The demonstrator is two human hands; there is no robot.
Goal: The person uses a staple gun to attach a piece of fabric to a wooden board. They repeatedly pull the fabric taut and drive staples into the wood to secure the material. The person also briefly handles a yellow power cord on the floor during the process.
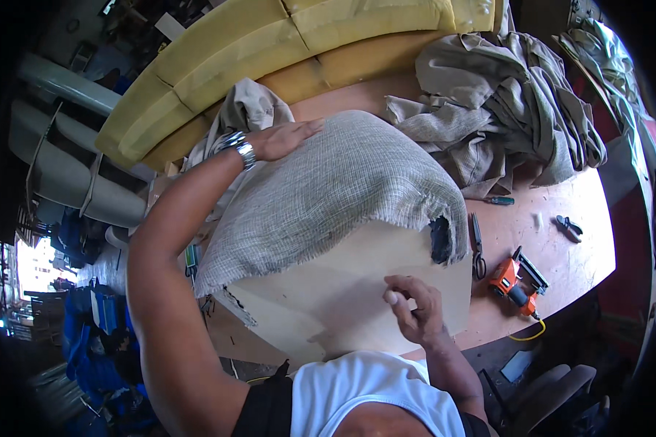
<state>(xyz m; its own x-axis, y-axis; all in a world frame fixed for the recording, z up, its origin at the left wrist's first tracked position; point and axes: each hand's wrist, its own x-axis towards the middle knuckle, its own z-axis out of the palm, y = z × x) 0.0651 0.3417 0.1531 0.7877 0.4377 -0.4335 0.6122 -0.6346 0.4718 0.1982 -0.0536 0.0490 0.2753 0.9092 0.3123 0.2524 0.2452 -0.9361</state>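
A cushion-shaped piece draped in grey-beige woven fabric (342,164) stands on the work table in front of me. Its cloth has a frayed lower edge, and below that shows a bare pale panel (357,255). My left hand (288,140) lies flat on the upper left of the cloth, fingers stretched out. In front of the panel, apart from the cloth, is my right hand (421,312). Its fingers are curled toward the thumb; anything pinched there is too small to make out. A dark patch (441,240) shows at the torn right corner of the fabric.
On the table (561,269) at right lie an orange staple gun (514,280) with a yellow hose, scissors (477,247), pliers (568,229) and a green-handled screwdriver (498,200). Behind are heaped grey fabric (503,102) and a long row of yellow foam (248,51).
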